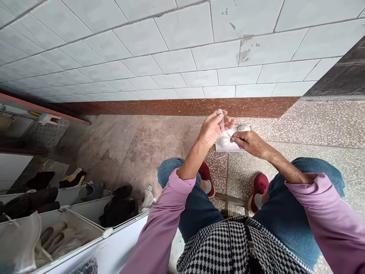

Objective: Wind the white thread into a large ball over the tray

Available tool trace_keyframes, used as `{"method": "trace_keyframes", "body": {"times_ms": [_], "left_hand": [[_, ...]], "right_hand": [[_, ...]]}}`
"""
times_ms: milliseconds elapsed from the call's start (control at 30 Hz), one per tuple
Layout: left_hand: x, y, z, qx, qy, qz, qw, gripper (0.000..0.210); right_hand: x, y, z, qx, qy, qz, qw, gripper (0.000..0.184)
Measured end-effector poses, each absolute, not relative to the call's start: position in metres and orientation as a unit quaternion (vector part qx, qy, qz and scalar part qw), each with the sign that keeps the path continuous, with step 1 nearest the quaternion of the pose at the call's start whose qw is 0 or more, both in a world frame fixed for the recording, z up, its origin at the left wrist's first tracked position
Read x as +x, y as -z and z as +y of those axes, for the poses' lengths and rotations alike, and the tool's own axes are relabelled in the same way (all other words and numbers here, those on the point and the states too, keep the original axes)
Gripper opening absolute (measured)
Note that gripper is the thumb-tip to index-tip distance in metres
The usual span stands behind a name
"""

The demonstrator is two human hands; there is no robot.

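My left hand (pixel 214 126) is raised over a white tray-like box (pixel 235 147) on the floor. Its thumb and forefinger press together at a small whitish thing (pixel 220 111) that I cannot make out, while the other fingers stretch out loosely. Just to its right, my right hand (pixel 248 142) is closed, thumb against fingers, on a white string (pixel 228 133). In the box lies a ball of white string (pixel 224 141), with a second white bundle (pixel 244 128) behind my right hand. A loose loop of string (pixel 227 153) hangs over the box's near edge.
A tiled wall (pixel 182 61) with a brown skirting (pixel 176 108) stands ahead. Between my knees are red shoes (pixel 259 186) and the metal frame of a low seat (pixel 232 201). At left, a white compartmented rack (pixel 88 224) holds shoes and plastic bags.
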State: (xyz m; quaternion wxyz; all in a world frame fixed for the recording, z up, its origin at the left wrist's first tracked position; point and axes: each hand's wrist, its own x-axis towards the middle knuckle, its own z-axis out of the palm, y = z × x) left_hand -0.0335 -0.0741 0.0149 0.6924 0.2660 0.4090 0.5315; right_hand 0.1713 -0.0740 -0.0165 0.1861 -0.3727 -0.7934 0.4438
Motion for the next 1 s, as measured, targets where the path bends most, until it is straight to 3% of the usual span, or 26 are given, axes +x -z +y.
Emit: {"method": "trace_keyframes", "body": {"times_ms": [200, 367, 667, 1000], "left_hand": [[-0.039, -0.016, -0.075, 0.306, -0.537, 0.406, 0.673, 0.033], [-0.032, -0.009, -0.079, 0.37, -0.478, 0.411, 0.682, 0.062], [-0.029, 0.009, -0.088, 0.548, -0.322, 0.408, 0.656, 0.083], [-0.019, 0.006, -0.092, 0.552, -0.332, 0.388, 0.66, 0.071]], "right_hand": [[0.168, 0.025, -0.076, -0.362, -0.451, -0.799, 0.167, 0.028], [0.167, 0.014, -0.079, -0.296, -0.508, -0.787, 0.187, 0.04], [0.189, -0.004, -0.067, -0.369, -0.517, -0.702, 0.321, 0.035], [0.185, 0.006, -0.063, -0.406, -0.565, -0.614, 0.372, 0.053]]}}
